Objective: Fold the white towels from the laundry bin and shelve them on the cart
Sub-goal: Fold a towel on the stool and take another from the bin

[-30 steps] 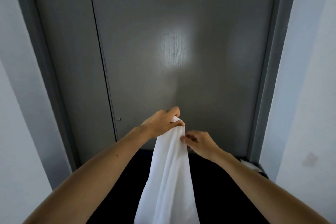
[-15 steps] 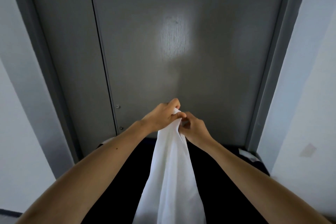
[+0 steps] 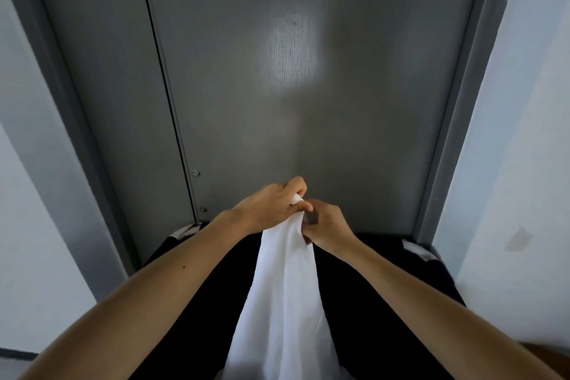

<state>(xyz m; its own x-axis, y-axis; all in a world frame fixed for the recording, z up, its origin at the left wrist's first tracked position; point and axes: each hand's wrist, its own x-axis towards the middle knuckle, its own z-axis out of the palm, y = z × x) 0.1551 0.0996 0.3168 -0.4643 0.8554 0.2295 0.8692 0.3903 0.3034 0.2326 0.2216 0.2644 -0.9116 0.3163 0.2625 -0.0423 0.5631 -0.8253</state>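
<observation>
The left wall (image 3: pixel 21 225) and the grey door frame (image 3: pixel 64 108) stand at the edge. Past them, the grey door (image 3: pixel 234 86) carries 2 small round fittings (image 3: pixel 196 172) beside its vertical seam.

The left hand (image 3: pixel 270 207) is raised in front of the door's lower part. Its fingers are curled and pinch the top corner of the white towel (image 3: pixel 287 302), as they did 1 second ago. The towel hangs straight down between the 2 forearms and runs off the bottom edge.

The right hand (image 3: pixel 328 225) was lower and a little apart from the left 1 second ago, only fingering the towel's edge. Now it is pressed against the left hand, with thumb and curled fingers gripping the cloth just under the top. A bright patch (image 3: pixel 291 52) glows on the door above both hands.

More of the black bin (image 3: pixel 200 268) shows under the arms than before. A white scrap (image 3: pixel 188 230) lies at its far left corner and another at its far right. The bin's inside is too dark to tell what it holds.

The right wall (image 3: pixel 524 148) closes the view, and a strip of brown floor (image 3: pixel 549 355) now shows at its foot.
</observation>
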